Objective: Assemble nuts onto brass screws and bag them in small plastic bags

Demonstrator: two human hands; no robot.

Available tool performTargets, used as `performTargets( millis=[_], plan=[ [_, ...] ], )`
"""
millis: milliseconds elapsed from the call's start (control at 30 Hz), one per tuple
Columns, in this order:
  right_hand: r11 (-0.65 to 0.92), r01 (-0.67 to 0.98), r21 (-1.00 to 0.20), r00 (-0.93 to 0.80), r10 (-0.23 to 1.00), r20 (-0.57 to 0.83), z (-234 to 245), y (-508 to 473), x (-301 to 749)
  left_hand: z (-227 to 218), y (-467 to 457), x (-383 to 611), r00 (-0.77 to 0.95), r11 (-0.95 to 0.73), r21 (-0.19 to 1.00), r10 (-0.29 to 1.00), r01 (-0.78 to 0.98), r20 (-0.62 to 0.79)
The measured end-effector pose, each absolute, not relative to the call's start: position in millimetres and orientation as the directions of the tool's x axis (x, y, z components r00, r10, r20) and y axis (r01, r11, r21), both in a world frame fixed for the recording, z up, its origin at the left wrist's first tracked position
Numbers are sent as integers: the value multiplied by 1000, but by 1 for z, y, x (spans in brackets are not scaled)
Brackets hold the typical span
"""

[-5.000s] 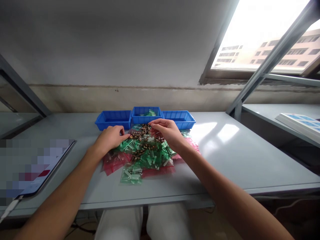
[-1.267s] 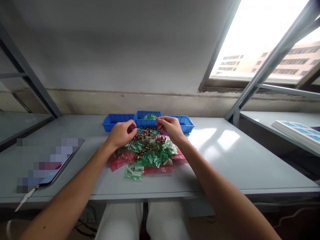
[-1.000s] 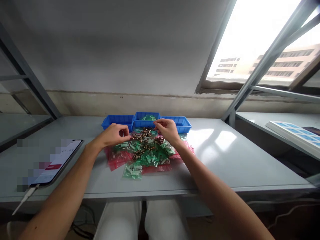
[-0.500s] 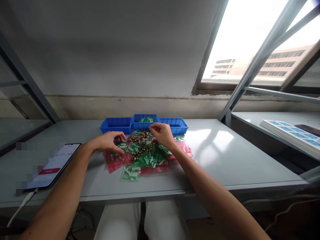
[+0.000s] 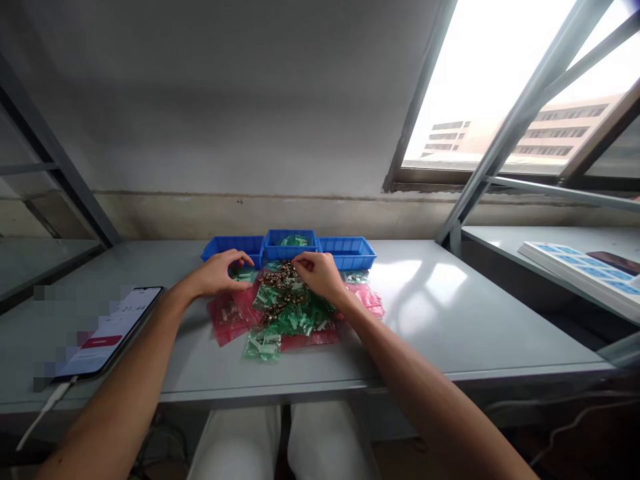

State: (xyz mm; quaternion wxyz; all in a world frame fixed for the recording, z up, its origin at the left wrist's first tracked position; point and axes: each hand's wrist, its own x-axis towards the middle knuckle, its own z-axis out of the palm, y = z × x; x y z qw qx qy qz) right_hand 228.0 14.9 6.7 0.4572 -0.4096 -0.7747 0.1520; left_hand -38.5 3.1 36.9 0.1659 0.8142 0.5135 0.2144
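Note:
A heap of small green bags point(image 5: 295, 319) and red bags point(image 5: 231, 317) lies on the grey table point(image 5: 450, 320), with a pile of brass-coloured screws point(image 5: 280, 277) on top. My left hand point(image 5: 219, 273) is curled round a small green bag at the heap's left back edge. My right hand point(image 5: 317, 275) pinches at the screw pile; what its fingertips hold is too small to see. Behind the heap stand three blue trays: left point(image 5: 231, 246), middle point(image 5: 291, 241) with green bags inside, right point(image 5: 350, 250).
A phone point(image 5: 107, 331) with a lit screen lies at the left, a white cable running off the table edge. A grey shelf with a printed sheet point(image 5: 580, 267) stands at the right. Metal frame posts rise on both sides. A wall is close behind the trays.
My left hand has moved back from the red bags toward the left tray and closed on a green bag. My right hand has dropped from near the middle tray onto the screw pile.

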Motion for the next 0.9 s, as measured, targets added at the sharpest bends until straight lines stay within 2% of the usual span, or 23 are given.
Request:
performTargets(
  millis=[133, 200, 400, 500, 600, 700, 800, 900],
  plan=[
    [609, 484, -629, -192, 775, 602, 9, 17, 228, 42, 7, -23, 353, -449, 653, 891, 610, 284],
    [603, 458, -653, -177, 782, 598, 12, 16, 228, 44, 12, -10, 321, -493, 672, 870, 552, 375],
    [611, 451, -651, -170, 775, 609, 16, 15, 226, 50, 40, 40, 318, -700, 425, 669, 574, 672],
    [565, 338, -753, -64, 812, 580, 14, 22, 231, 53, 56, 68, 288, -763, 340, 556, 550, 780],
    [467, 105, -878, 29, 881, 473, 13, 31, 239, 54, 65, 95, 267, -786, 323, 514, 527, 815],
    [414, -74, -907, 90, 909, 407, 14, 36, 246, 50, 63, 118, 261, -807, 313, 486, 501, 834],
    [427, -129, -895, 137, 902, 410, 15, 38, 249, 45, 55, 129, 212, -799, 373, 513, 472, 832],
    [442, -91, -892, 157, 891, 426, 16, 39, 250, 39, 48, 124, 242, -800, 421, 550, 427, 800]
  ],
)
